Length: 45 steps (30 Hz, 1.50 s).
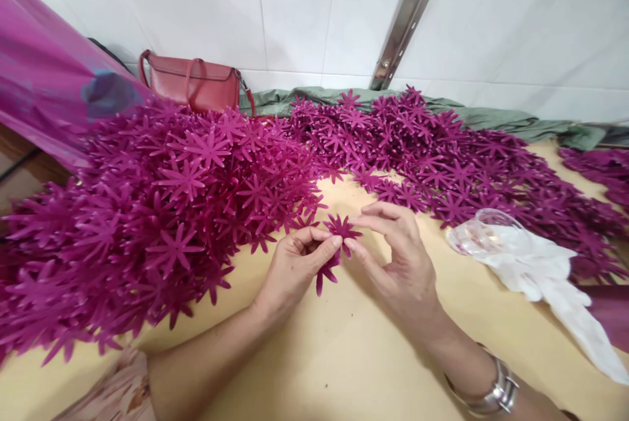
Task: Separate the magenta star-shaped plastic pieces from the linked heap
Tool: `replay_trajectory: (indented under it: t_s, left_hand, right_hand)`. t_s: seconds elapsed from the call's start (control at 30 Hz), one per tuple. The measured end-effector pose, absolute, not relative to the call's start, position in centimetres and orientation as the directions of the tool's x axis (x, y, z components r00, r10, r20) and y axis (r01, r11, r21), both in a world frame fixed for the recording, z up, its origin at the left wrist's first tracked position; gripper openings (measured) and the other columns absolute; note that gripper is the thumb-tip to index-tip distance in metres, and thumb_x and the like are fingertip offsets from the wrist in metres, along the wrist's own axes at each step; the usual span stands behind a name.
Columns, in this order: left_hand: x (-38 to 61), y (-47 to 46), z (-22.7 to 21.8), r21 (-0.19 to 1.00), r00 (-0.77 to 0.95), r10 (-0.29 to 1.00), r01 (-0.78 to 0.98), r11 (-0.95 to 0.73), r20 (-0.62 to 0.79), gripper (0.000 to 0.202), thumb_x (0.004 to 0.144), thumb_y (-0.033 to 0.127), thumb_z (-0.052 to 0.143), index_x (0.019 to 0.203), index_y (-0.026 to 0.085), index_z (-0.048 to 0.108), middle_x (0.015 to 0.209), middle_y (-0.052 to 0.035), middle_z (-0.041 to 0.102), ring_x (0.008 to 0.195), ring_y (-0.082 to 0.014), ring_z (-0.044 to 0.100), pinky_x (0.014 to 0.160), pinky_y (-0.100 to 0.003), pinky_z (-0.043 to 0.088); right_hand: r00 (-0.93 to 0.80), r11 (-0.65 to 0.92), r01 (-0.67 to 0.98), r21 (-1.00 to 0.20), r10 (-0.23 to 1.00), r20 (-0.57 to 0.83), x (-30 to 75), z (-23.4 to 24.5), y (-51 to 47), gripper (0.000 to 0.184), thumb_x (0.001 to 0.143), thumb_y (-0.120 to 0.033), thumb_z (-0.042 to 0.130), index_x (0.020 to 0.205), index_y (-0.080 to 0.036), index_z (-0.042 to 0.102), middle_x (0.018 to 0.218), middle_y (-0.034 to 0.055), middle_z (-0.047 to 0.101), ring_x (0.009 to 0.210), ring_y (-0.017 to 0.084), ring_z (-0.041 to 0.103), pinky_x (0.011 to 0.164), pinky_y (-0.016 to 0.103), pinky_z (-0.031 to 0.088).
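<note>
Above the middle of the table, my left hand (304,252) pinches a magenta artificial flower piece (343,227) with narrow star-like petals between thumb and index finger. Another petalled part of the same colour (327,272) hangs just below those fingers; I cannot tell whether the two are joined. On the other side, my right hand (400,254) has its fingers apart, with thumb and index fingertips at the edge of the petals. A large heap of matching flower pieces (181,179) lies to the left of my hands.
More flower pieces (457,172) spread along the back and right. A clear round container (496,231) sits by a crumpled white plastic bag (535,270) at right. Behind the heap are a red handbag (196,84), green cloth (285,101) and a metal bracket (407,21) against the tiled wall.
</note>
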<state>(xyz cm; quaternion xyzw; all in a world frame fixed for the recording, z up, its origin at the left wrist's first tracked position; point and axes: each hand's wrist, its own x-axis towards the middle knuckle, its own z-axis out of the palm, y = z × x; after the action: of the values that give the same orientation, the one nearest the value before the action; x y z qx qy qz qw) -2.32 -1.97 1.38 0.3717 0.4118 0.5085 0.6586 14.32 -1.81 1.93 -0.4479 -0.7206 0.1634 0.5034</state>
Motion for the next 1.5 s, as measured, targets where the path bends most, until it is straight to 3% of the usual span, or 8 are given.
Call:
replay_trajectory:
  t_s: [0.23, 0.47, 0.7, 0.87, 1.07, 1.23, 1.4, 1.5]
  left_hand:
    - [-2.6, -1.9, 1.2, 0.906, 0.236, 0.963, -0.367, 0.213, -0.131, 0.037, 0.073, 0.047, 0.088, 0.076, 0.015, 0.07, 0.066, 0.0009, 0.064, 0.056, -0.0088, 0.056, 0.046, -0.017, 0.05]
    - [-2.8, -1.7, 0.8, 0.892, 0.303, 0.943, -0.377, 0.249, -0.135, 0.033, 0.077, 0.041, 0.087, 0.078, 0.017, 0.064, 0.065, 0.002, 0.067, 0.056, -0.0093, 0.062, 0.047, -0.015, 0.05]
    - [-2.8, -1.6, 0.3, 0.9, 0.257, 0.964, -0.399, 0.175, -0.073, 0.03, 0.085, 0.041, 0.081, 0.079, 0.017, 0.063, 0.068, 0.0028, 0.066, 0.06, -0.0079, 0.061, 0.052, -0.015, 0.049]
    - [-2.9, -1.6, 0.4, 0.894, 0.304, 0.948, -0.395, 0.212, -0.09, 0.034, 0.081, 0.043, 0.084, 0.077, 0.017, 0.062, 0.066, 0.0026, 0.067, 0.056, -0.0078, 0.06, 0.052, -0.017, 0.05]
    - [-2.6, -1.5, 0.7, 0.845, 0.212, 0.968, -0.486, 0.221, -0.131, 0.031, 0.08, 0.037, 0.087, 0.082, 0.018, 0.063, 0.071, 0.0037, 0.07, 0.062, -0.0078, 0.066, 0.057, -0.016, 0.052]
    - [-2.3, -1.2, 0.8, 0.825, 0.162, 0.977, -0.527, 0.204, -0.138, 0.028, 0.076, 0.032, 0.09, 0.084, 0.017, 0.068, 0.072, 0.0054, 0.068, 0.06, -0.0039, 0.062, 0.058, -0.012, 0.05]
    - [-2.5, -1.1, 0.6, 0.836, 0.174, 0.977, -0.511, 0.198, -0.124, 0.023, 0.079, 0.032, 0.088, 0.09, 0.018, 0.072, 0.074, 0.0037, 0.07, 0.063, -0.0059, 0.064, 0.059, -0.014, 0.051]
    - [-2.5, -1.1, 0.4, 0.847, 0.171, 0.979, -0.498, 0.186, -0.114, 0.021, 0.081, 0.032, 0.086, 0.09, 0.018, 0.073, 0.075, 0.0029, 0.07, 0.063, -0.006, 0.062, 0.059, -0.014, 0.051]
  right_hand:
    - [-0.175, 0.314, 0.11, -0.943, 0.94, 0.293, 14.0, 1.7, -1.3, 0.009, 0.093, -0.035, 0.073, 0.094, -0.026, 0.075, 0.102, 0.0045, 0.069, 0.101, 0.021, 0.066, 0.096, 0.038, 0.053]
    - [-0.009, 0.053, -0.245, -0.968, 0.998, 0.057, 14.8, 1.7, -0.7, 0.017, 0.095, -0.042, 0.07, 0.089, -0.026, 0.074, 0.103, 0.0016, 0.072, 0.096, 0.017, 0.066, 0.092, 0.032, 0.052]
    - [-0.188, 0.185, -0.008, -0.983, 0.965, 0.183, 14.1, 1.9, -1.2, 0.014, 0.089, -0.036, 0.078, 0.1, -0.027, 0.076, 0.111, 0.0039, 0.07, 0.102, 0.02, 0.065, 0.093, 0.034, 0.052]
    - [-0.121, -0.013, -0.228, -0.974, 0.993, 0.015, 14.0, 1.3, -0.9, 0.013, 0.09, -0.037, 0.077, 0.089, -0.026, 0.07, 0.086, -0.0024, 0.066, 0.079, 0.013, 0.061, 0.076, 0.025, 0.052]
    - [0.144, 0.028, -0.457, -0.889, 0.989, -0.043, 15.2, 2.1, -0.2, 0.019, 0.081, -0.03, 0.084, 0.093, -0.026, 0.069, 0.101, -0.0018, 0.073, 0.095, 0.013, 0.067, 0.09, 0.026, 0.057]
    - [0.048, -0.142, -0.626, -0.767, 0.974, -0.22, 15.4, 2.6, 0.1, 0.016, 0.086, -0.035, 0.075, 0.097, -0.024, 0.072, 0.093, 0.0025, 0.078, 0.09, 0.017, 0.073, 0.082, 0.03, 0.063]
    - [-0.086, -0.233, -0.655, -0.719, 0.968, -0.235, 15.2, 3.4, -0.3, 0.05, 0.087, -0.067, 0.069, 0.106, -0.021, 0.072, 0.089, 0.0059, 0.078, 0.087, 0.02, 0.075, 0.08, 0.032, 0.064]
    - [-0.076, -0.193, -0.564, -0.803, 0.98, -0.183, 15.1, 3.4, -0.7, 0.051, 0.079, -0.054, 0.085, 0.117, -0.026, 0.069, 0.097, 0.0017, 0.078, 0.092, 0.016, 0.074, 0.079, 0.026, 0.06]
